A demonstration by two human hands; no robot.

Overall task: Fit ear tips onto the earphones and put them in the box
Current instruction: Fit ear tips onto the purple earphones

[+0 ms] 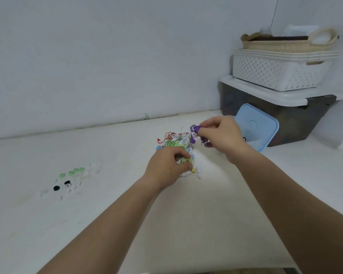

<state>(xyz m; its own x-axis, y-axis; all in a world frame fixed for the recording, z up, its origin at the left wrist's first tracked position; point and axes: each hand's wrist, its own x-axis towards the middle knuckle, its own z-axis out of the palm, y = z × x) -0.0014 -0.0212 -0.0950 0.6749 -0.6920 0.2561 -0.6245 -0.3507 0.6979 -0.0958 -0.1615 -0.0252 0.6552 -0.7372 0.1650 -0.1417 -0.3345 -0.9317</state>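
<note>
A purple earphone set (pixel 195 129), its cord bunched in a tangle, sits a little right of the frame's centre, lifted above the surface (pixel 107 204). The right hand (pixel 223 135) has its grip clamped on it, fingertips pinching the cord. Just below and to the left lies a pile of earphones (pixel 176 142) with red, white, green and yellow cords. The left hand (pixel 166 167) covers the pile's near edge, its grip curled round part of the bundle.

To the right, partly hidden behind the right hand, stands the box (pixel 254 143), with a blue lid (pixel 255 123) leaning tilted over it.

Well apart, in the left part of the frame, loose ear tips (pixel 75 172) are scattered on the surface: some green, many pale, and one black.

In the upper right corner, a dark storage bin (pixel 297 119) with a white top carries stacked white perforated baskets (pixel 275 72) and, on those, a woven basket (pixel 285 44).
</note>
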